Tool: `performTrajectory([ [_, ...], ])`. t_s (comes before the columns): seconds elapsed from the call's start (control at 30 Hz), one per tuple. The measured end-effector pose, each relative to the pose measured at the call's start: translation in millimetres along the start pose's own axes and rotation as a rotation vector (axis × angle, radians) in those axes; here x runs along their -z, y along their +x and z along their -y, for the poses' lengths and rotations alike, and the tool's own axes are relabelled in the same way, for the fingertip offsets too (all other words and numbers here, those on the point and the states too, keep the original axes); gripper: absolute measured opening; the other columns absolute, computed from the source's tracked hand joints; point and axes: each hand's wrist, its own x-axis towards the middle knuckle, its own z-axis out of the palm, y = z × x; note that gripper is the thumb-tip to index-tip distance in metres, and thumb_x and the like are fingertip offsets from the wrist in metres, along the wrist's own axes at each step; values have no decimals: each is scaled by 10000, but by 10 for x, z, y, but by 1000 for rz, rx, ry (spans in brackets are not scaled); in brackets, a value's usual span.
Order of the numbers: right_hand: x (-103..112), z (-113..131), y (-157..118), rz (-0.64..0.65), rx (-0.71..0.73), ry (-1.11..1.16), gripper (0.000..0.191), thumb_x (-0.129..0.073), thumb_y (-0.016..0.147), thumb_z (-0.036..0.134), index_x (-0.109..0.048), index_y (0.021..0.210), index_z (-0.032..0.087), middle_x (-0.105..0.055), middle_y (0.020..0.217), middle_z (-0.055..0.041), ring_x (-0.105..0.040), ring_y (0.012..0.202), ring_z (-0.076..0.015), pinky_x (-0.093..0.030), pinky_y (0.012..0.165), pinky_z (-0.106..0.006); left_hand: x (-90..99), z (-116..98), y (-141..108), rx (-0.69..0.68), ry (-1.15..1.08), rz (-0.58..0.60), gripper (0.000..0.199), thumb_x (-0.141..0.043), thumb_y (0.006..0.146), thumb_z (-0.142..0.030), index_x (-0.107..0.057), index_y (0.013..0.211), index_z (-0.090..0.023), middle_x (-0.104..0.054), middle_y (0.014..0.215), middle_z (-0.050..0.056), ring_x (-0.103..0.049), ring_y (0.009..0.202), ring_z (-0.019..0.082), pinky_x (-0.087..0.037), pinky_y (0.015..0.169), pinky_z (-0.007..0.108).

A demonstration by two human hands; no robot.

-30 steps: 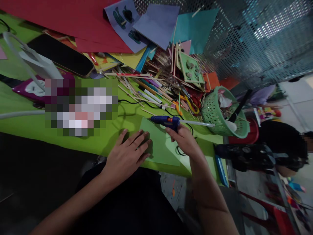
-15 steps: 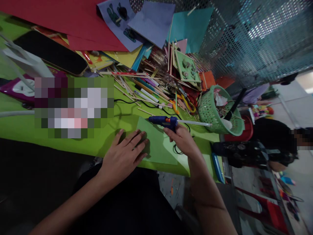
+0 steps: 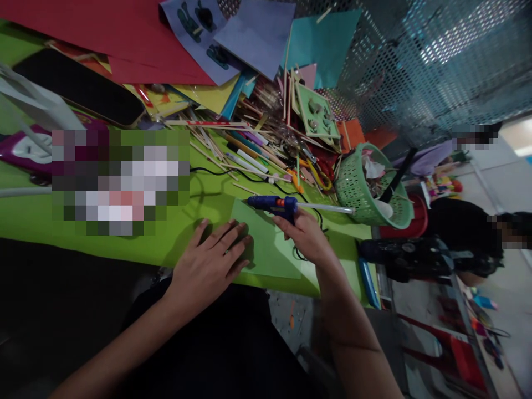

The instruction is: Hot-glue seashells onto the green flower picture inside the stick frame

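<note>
Item: blue plastic glue gun with an orange trigger [image 3: 274, 204], held level just above the far edge of a rectangular sheet of green paper [image 3: 266, 244], nozzle pointing left, a clear glue stick [image 3: 328, 208] projecting from its back. Right hand [image 3: 305, 235] was closed around the gun's handle. Left hand [image 3: 210, 266] lay flat, fingers spread, pressing the paper's left edge; it gripped nothing. The paper rested at the near edge of a lime-green table [image 3: 195, 191]. A thin black cord [image 3: 224, 173] ran across the table behind the gun. Just right stood a green perforated plastic basket [image 3: 357, 191]. Farther back lay a heap of wooden sticks and pens [image 3: 241, 147], then overlapping red, purple, yellow and teal paper sheets [image 3: 137, 44].
</note>
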Motion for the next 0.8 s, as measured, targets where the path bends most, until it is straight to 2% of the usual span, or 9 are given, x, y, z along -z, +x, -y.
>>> performTrajectory([
  [0.13,13,3,-12,-3,-8,-9,402,-531,979,537,-706,921,180,-706,856,-84,-651,796,-232,-475,744,-342,-32,13,-12,-20,13,-36,335,-542,1021,-362,-627,1337,-293,-584,1498,1,-510,1412,225,-206,1281,512],
  [0.33,32,4,-39,0,-20,0,418,-527,973,551,-704,890,181,-696,841,-87,-650,802,-241,-484,756,-356,17,7,-12,-7,10,25,343,-469,1051,-354,-598,1362,-291,-556,1523,-7,-486,1433,226,-215,1271,534],
  [0.53,31,-30,-49,-18,-58,-3,422,-537,964,579,-693,923,189,-675,775,-69,-650,794,-245,-490,720,-348,29,3,-10,9,-9,41,341,-493,1038,-359,-611,1354,-305,-555,1523,-4,-492,1429,245,-223,1276,536],
  [0.8,2,3,-15,-14,-26,-8,420,-529,968,576,-702,915,197,-691,846,-86,-655,846,-263,-490,782,-377,19,6,-9,-3,-3,44,347,-465,1051,-349,-596,1368,-297,-540,1536,-3,-479,1439,240,-238,1263,553],
])
